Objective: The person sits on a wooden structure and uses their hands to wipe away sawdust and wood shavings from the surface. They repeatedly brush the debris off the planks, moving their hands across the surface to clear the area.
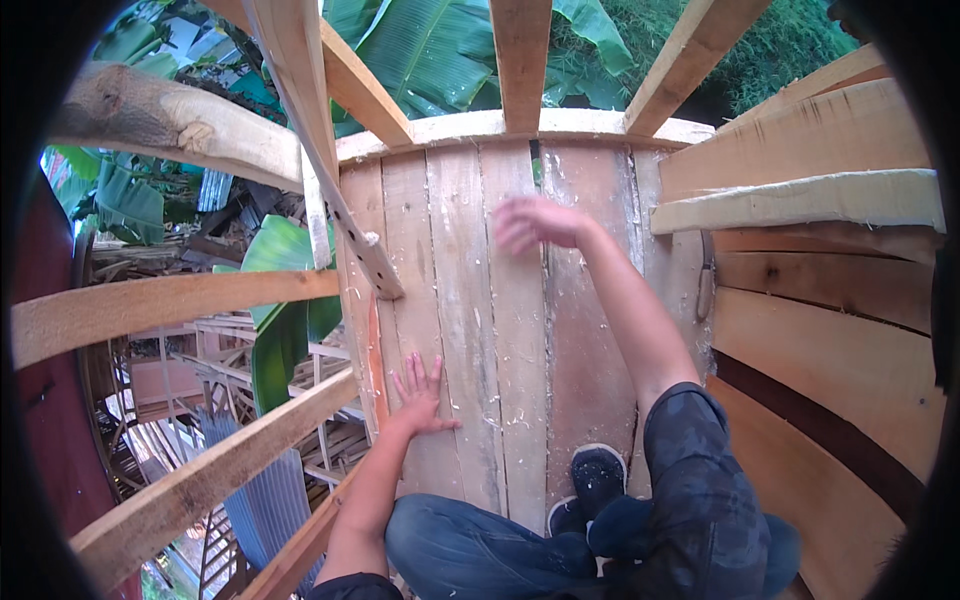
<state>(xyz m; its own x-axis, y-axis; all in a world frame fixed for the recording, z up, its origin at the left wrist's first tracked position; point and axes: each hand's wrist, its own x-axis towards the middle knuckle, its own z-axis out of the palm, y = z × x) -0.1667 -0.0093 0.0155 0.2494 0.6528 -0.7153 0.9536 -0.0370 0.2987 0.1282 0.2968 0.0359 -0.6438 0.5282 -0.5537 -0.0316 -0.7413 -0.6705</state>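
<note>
My left hand (420, 402) presses on the plank floor (465, 330) with its fingers spread, near the left edge. It holds nothing. My right hand (535, 222) hangs over the far middle of the planks, smeared by motion, so its fingers cannot be made out. Pale wood shavings and chips lie scattered over the boards. Beyond my left hand, a narrow timber post (350, 225) with a row of dark holes stands on the floor. My knees are bent low, and a dark shoe (598, 472) rests on the planks.
Open timber rails (180, 305) line the left side, above stacked scrap wood and a corrugated sheet (265, 505) lower down. Upright studs (520, 70) rise from the far sill (450, 130). Horizontal wall boards (830, 330) stand at the right. Large banana leaves (425, 60) grow outside.
</note>
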